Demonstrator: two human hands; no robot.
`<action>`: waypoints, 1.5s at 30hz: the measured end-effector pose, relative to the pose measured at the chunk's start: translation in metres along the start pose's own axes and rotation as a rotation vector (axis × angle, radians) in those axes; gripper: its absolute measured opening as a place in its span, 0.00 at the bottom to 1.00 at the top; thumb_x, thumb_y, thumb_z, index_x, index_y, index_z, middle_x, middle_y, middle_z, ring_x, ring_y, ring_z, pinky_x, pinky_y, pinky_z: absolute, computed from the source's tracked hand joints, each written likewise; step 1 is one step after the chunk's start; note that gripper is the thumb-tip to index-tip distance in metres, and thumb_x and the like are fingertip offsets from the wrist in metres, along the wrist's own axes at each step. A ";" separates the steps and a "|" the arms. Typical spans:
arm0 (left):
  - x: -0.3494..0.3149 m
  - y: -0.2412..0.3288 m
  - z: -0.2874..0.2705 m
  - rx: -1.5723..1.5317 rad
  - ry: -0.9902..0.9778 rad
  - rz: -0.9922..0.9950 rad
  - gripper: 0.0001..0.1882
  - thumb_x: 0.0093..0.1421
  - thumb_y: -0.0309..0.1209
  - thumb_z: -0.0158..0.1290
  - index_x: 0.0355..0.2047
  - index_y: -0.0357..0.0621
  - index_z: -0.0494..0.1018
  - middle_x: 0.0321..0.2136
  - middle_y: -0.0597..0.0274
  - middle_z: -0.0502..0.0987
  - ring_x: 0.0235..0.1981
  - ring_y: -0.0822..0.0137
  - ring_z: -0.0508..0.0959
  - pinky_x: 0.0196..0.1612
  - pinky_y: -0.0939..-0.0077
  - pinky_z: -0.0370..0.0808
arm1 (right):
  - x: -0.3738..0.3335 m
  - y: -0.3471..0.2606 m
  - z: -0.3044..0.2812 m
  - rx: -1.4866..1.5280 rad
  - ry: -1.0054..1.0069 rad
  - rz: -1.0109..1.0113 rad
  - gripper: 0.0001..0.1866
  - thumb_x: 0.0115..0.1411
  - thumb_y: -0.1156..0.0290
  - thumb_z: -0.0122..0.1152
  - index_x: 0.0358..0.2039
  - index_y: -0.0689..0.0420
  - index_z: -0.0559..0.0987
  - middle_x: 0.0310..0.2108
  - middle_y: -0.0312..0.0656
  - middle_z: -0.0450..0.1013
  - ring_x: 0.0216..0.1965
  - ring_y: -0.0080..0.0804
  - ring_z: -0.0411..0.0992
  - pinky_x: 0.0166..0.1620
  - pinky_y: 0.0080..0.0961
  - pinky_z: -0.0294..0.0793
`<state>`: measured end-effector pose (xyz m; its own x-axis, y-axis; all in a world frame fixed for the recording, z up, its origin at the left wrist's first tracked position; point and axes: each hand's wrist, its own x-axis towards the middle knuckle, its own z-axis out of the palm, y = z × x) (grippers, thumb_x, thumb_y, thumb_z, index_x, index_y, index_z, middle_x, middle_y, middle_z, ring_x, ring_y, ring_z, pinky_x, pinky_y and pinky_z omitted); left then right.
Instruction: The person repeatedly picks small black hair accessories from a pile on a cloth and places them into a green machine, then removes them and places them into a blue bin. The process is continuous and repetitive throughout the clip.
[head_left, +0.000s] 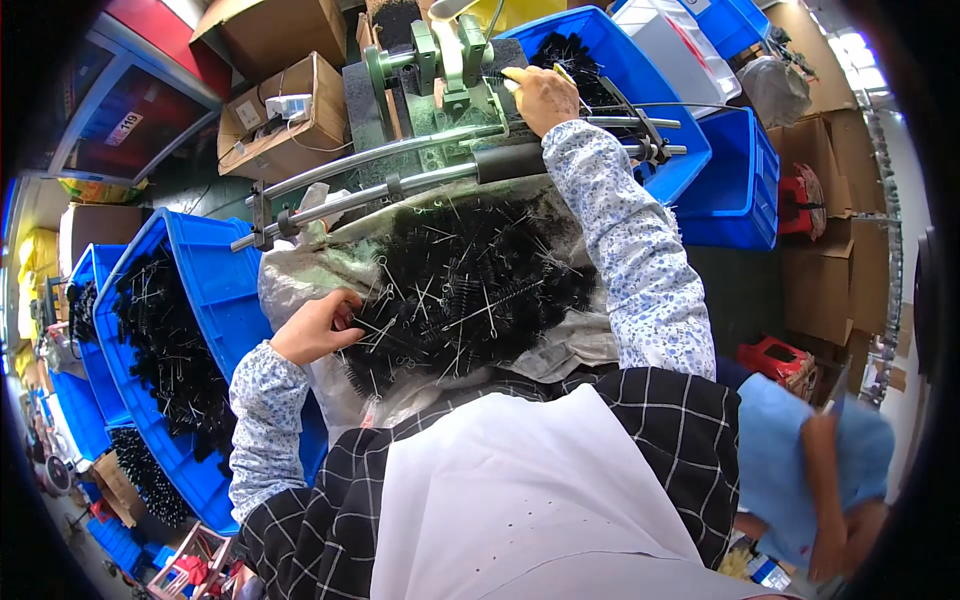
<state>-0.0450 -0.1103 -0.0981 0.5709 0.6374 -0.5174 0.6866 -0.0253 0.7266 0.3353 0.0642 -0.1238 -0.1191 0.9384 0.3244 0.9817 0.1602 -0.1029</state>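
A pile of black bristle brushes with twisted wire stems point(470, 285) lies on a pale plastic sheet point(285, 275) in front of me. At the pile's left edge is my left hand point(318, 328), its fingers curled in among the wire stems; what they hold is hidden. Beyond the pile stands a green metal machine point(450, 75) with a wheel and brackets. My right hand point(545, 98) is closed at the machine's right side, with yellow coverings on its fingertips. What it pinches is too small to make out.
Two metal rails point(400, 190) cross between the pile and the machine. A blue bin of brushes point(215, 270) stands at left; another blue bin point(650, 80) sits beyond my right hand. A cardboard box point(300, 115) is at far left. A person in blue point(800, 450) is at lower right.
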 end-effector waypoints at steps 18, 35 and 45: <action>0.005 0.007 -0.003 0.059 -0.060 0.013 0.24 0.47 0.26 0.56 0.44 0.40 0.61 0.28 0.51 0.72 0.34 0.57 0.74 0.39 0.67 0.70 | -0.012 0.018 0.005 -0.006 0.044 0.068 0.18 0.50 0.61 0.56 0.42 0.52 0.75 0.39 0.42 0.73 0.46 0.40 0.66 0.45 0.40 0.63; -0.019 0.039 -0.056 0.114 0.302 0.232 0.14 0.48 0.24 0.58 0.36 0.38 0.70 0.33 0.58 0.73 0.37 0.64 0.73 0.42 0.75 0.68 | -0.005 -0.021 0.006 0.014 0.133 -0.007 0.09 0.48 0.65 0.54 0.28 0.53 0.77 0.30 0.40 0.74 0.40 0.37 0.70 0.40 0.39 0.65; -0.031 0.059 -0.082 0.058 0.394 0.317 0.13 0.55 0.21 0.45 0.42 0.38 0.69 0.40 0.58 0.66 0.43 0.65 0.68 0.47 0.78 0.64 | 0.010 0.051 -0.002 -0.154 0.018 0.047 0.12 0.55 0.63 0.49 0.38 0.42 0.79 0.35 0.36 0.74 0.39 0.39 0.71 0.43 0.38 0.69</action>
<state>-0.0594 -0.0682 -0.0021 0.5500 0.8332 -0.0574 0.5370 -0.3002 0.7884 0.3843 0.0815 -0.1241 -0.0708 0.9378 0.3400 0.9975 0.0657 0.0265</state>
